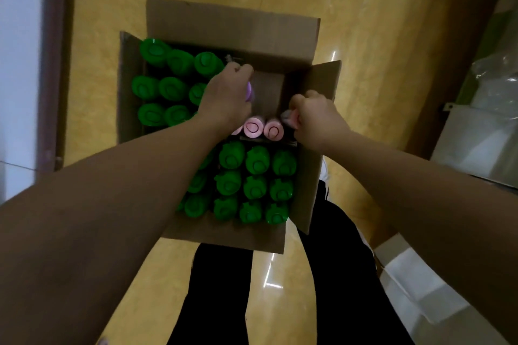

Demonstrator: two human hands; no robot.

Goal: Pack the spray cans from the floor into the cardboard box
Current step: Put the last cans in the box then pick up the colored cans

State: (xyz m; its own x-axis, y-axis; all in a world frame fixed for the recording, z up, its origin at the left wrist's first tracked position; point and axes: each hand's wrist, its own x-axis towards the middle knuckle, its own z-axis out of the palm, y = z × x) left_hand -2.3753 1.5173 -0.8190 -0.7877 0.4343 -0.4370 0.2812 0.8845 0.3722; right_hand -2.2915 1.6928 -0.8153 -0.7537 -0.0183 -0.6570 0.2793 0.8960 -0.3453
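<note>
both hands down in the box (232, 25), left hand (224, 98) gripping a purple can (249, 94), right hand (316, 117) gripping a pink can (291, 117), green cans (255, 182) all around

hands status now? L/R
Left hand: closed on a purple-capped can, over the cardboard box.
Right hand: closed on a pink-capped can at the box's right side.

Cardboard box (280, 36) — plain brown, flaps and walls alike. Green-capped cans (256, 182) along its near and left edges, caps bright green. Pink caps (263, 129) mid-box, each marked with a dark ring. Purple cap (249, 94) under my left hand (224, 101). Floor (364, 22) — mottled yellow, glossy. My trousers (336, 274), black.
</note>
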